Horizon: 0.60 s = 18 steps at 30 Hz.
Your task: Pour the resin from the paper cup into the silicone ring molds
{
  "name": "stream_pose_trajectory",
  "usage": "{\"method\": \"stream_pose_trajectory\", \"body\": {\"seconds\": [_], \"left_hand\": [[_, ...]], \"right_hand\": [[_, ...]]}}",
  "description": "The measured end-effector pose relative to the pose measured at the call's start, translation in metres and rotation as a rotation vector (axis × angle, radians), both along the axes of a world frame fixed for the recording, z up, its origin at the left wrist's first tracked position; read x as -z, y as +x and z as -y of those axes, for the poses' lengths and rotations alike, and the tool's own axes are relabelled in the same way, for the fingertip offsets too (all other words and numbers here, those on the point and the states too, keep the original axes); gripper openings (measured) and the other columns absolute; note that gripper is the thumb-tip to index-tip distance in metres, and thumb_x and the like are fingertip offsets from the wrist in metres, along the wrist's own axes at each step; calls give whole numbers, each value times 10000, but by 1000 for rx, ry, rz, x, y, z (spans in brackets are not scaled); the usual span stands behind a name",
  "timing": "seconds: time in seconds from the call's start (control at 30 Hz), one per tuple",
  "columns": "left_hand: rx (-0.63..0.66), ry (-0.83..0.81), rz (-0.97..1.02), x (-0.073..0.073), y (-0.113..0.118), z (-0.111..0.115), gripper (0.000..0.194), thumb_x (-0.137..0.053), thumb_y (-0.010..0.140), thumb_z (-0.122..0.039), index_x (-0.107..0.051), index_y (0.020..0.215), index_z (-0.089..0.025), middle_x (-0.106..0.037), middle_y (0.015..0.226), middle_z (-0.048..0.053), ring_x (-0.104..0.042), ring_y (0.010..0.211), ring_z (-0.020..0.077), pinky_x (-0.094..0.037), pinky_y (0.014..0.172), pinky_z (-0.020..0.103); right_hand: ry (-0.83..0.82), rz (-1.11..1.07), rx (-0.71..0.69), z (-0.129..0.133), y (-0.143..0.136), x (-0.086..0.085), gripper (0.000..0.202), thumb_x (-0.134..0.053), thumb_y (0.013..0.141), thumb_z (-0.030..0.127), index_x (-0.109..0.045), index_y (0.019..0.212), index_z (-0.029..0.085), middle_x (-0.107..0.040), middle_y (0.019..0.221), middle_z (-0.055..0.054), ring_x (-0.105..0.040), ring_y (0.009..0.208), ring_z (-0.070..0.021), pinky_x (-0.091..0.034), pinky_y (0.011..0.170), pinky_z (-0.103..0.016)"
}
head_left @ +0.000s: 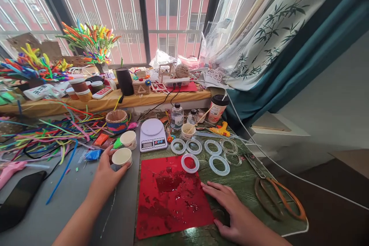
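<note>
- A small paper cup (122, 157) is clasped by the left hand (105, 177), the fingers curled round its near side and the thumb set against its wall just below the rim; the cup stands upright on the grey table (57, 207), just left of the red mat (170, 196).
- The cup is judged light and thin-walled, easily dented or tipped; a gentle hold low on the wall, not at the rim, would suit it. Its contents cannot be made out.
- A second paper cup (128, 139) is seen just behind the first, and a white kitchen scale (152, 134) stands just beside that, to the right.
- Farther left, loose coloured pipe cleaners (49, 134) are strewn over the table and a dark phone (20, 200) lies near the edge.
- The red mat is spotted with glossy red residue, and a white ring mould (190, 162) rests on its far corner.
- More ring moulds (219, 165) are laid on the green surface beyond.
- The right hand (233, 211) is laid flat, fingers spread, with its fingertips on the right edge of the mat; nothing is held by it.
</note>
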<state>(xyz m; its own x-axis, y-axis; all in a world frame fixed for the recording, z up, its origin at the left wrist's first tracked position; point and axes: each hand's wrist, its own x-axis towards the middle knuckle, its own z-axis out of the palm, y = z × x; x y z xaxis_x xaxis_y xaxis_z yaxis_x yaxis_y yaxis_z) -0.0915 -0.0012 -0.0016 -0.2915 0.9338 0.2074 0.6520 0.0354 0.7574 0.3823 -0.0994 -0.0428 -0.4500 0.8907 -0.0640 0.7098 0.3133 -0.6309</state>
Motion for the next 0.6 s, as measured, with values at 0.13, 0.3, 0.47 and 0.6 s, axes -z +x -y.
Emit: {"method": "stream_pose_trajectory", "body": {"seconds": [0.13,0.3,0.47,0.6], "left_hand": [[-14,-9,43,7,-1,-7,1088,-814,793,-670,-337,1663,-222,-679,1475,210,-723,1342,430,-563,1182,685],[-24,-82,61,-2,-2,1,1140,-816,703,-746,-423,1624,-203,-671,1522,217,-705,1361,472,-561,1190,707],[-259,46,-21,-27,-6,24,1130,-813,592,-824,-597,1483,-163,-466,1757,230,-691,1309,581,-622,1060,790],[-318,88,75,-22,-25,33,1147,-881,566,-793,-593,1501,-196,-520,1731,220,-691,1305,600,-631,1015,817]], "right_hand": [[16,-29,-15,-2,-6,-8,855,-689,810,222,-537,1646,322,-548,1711,-111,-490,1611,-379,-411,1308,-712],[-20,-10,-31,-3,-9,-19,836,-657,840,220,-506,1659,297,-517,1734,-117,-461,1628,-360,-368,1332,-711],[-30,5,-73,-6,-8,-17,860,-657,842,235,-465,1679,243,-494,1744,-162,-448,1630,-386,-350,1330,-744],[12,-9,-80,-5,-7,-13,844,-651,849,227,-472,1674,249,-512,1728,-177,-466,1618,-398,-367,1315,-758]]}}
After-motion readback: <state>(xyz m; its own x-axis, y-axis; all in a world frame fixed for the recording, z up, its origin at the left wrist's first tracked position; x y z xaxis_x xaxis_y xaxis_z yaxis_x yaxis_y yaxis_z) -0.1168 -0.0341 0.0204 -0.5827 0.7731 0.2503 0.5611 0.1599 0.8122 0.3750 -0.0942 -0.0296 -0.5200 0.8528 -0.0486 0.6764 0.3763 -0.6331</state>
